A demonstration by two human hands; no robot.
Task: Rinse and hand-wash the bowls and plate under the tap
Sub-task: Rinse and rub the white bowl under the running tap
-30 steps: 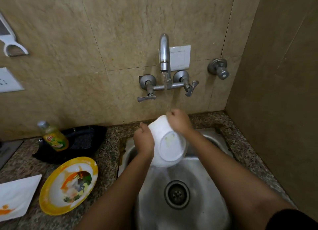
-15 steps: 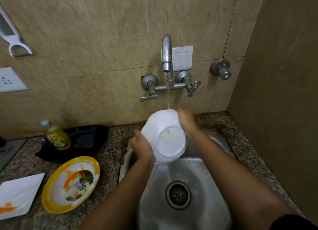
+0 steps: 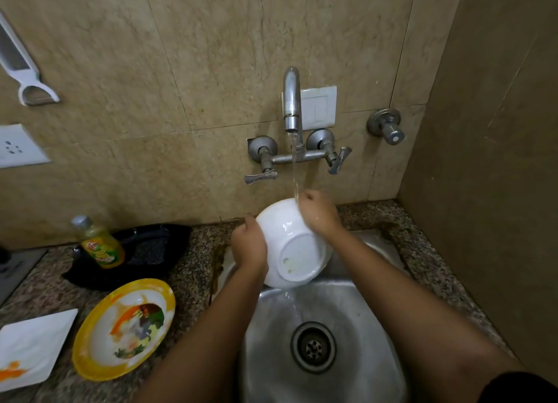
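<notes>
A white bowl (image 3: 294,245) is held tilted over the steel sink (image 3: 356,318), its underside facing me. My left hand (image 3: 250,245) grips its left rim. My right hand (image 3: 317,214) presses on its upper right side, under the water stream from the tap (image 3: 292,100). Water runs off the bowl's lower edge into the sink. A yellow-rimmed bowl (image 3: 123,327) with orange and green food stains lies on the granite counter to the left. Beside it at the far left sits a white square plate (image 3: 28,345) with an orange smear.
A bottle of yellow dish soap (image 3: 101,244) lies against a black tray (image 3: 145,248) behind the dirty dishes. The drain (image 3: 313,346) is in the sink's middle. A side wall stands close on the right. A peeler (image 3: 21,67) and socket (image 3: 15,147) are on the back wall.
The bowl has turned and dropped slightly between my hands. My right hand slid from the bowl's right edge onto its upper side, under the stream. Water now pours off the lower rim.
</notes>
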